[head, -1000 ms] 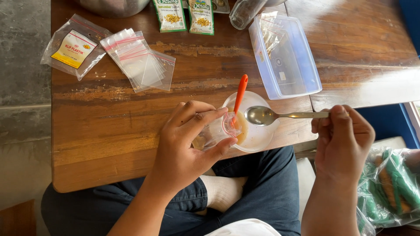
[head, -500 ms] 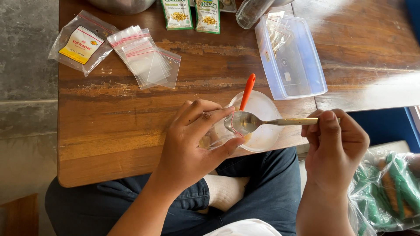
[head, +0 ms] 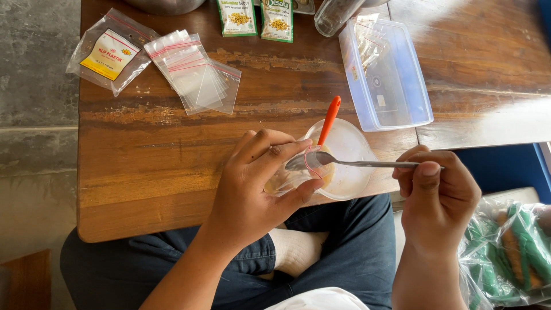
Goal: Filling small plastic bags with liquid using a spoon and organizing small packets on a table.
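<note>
A small clear zip bag (head: 295, 172) is pinched open at its mouth by the left hand (head: 252, 189), fingers closed around its upper part, just above the table edge. A metal spoon (head: 344, 163) is gripped by its handle end in the closed right hand (head: 439, 192); its bowl is seated in the bag's mouth. The bag is judged light, limp and slippery, best held at the stiffer zip rim. Yellowish powder is seen inside it. Directly beyond, a round white bowl (head: 359, 146) holds pale yellow contents and an orange-handled utensil (head: 330, 119). Farther out, a clear rectangular tub (head: 402, 86) holds what look like crumpled clear bags, and spare zip bags (head: 195, 74) lie on the wooden table (head: 143, 166).
</note>
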